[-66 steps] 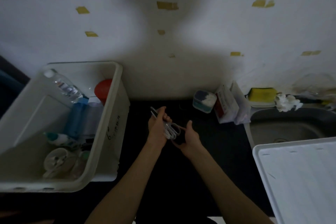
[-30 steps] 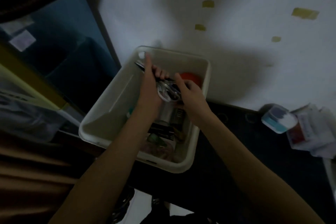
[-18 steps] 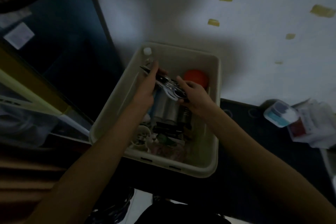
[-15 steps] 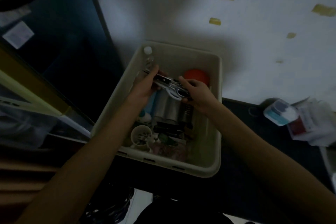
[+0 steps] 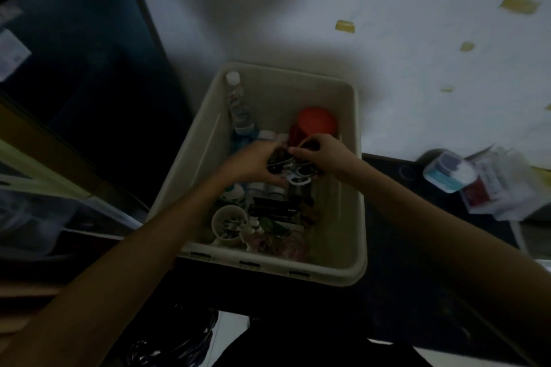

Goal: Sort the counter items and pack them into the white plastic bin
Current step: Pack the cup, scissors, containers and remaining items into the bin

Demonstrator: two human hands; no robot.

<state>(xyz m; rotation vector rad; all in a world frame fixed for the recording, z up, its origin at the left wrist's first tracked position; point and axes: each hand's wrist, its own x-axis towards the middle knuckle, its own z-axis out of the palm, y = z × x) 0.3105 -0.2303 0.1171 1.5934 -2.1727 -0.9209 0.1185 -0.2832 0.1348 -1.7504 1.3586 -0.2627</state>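
- Scissors [image 5: 293, 171] with pale loop handles are sitting low inside the white plastic bin [image 5: 356, 188], over the packed items near its middle, and both hands are holding them there.
- Left hand [image 5: 253, 162] is reaching in from the near left side, its fingers curling around the dark blade end of the scissors.
- Right hand [image 5: 326, 152] is coming in from the right, its fingertips pinching the handle end; the two hands are almost touching.
- Behind the hands, a red cup [image 5: 313, 124] is lying toward the bin's far right corner, and a clear water bottle [image 5: 238, 104] is leaning along the far left wall.
- Nearer the front of the bin, a small round cup of bits [image 5: 228, 225] is sitting beside dark flat objects that are too dim to identify.
- On the dark counter [image 5: 387, 247] to the right, well apart from the bin, a teal-based container [image 5: 447, 174] is resting just beside some blurred white packets [image 5: 501, 188].
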